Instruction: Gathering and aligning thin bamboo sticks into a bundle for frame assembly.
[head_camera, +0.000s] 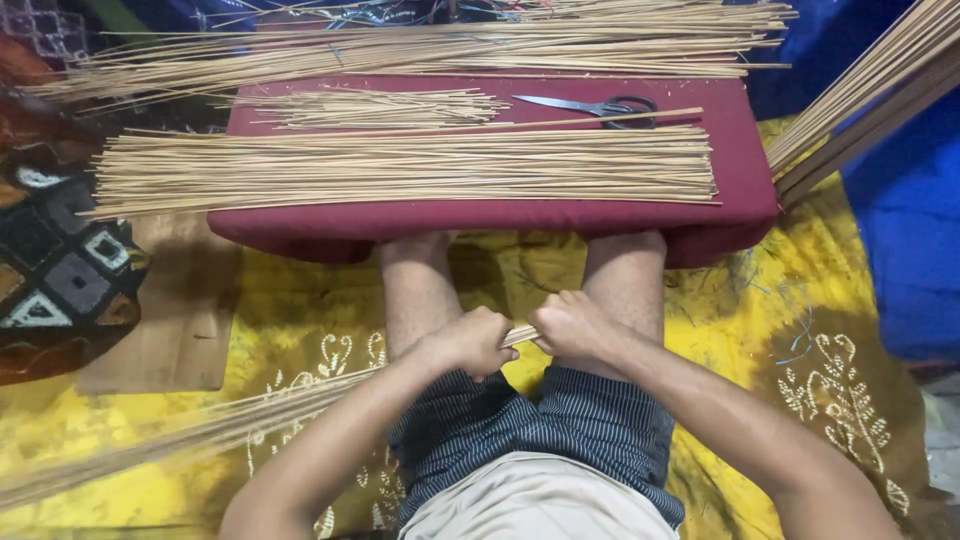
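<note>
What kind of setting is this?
Likely a home floor workspace for stick craft: thin sticks piled on a maroon cushion, scissors beside them, a yellow patterned cloth underneath.

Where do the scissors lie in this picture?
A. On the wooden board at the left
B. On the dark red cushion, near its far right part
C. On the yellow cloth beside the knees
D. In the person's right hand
B: the scissors rest on the dark red cushion, beyond the row of thin sticks.

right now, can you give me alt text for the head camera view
A seated person's left hand and right hand grip a bundle of thin pale wooden sticks over their lap. Ahead, a dark red cushion holds more stick piles and black-handled steel scissors.
</note>
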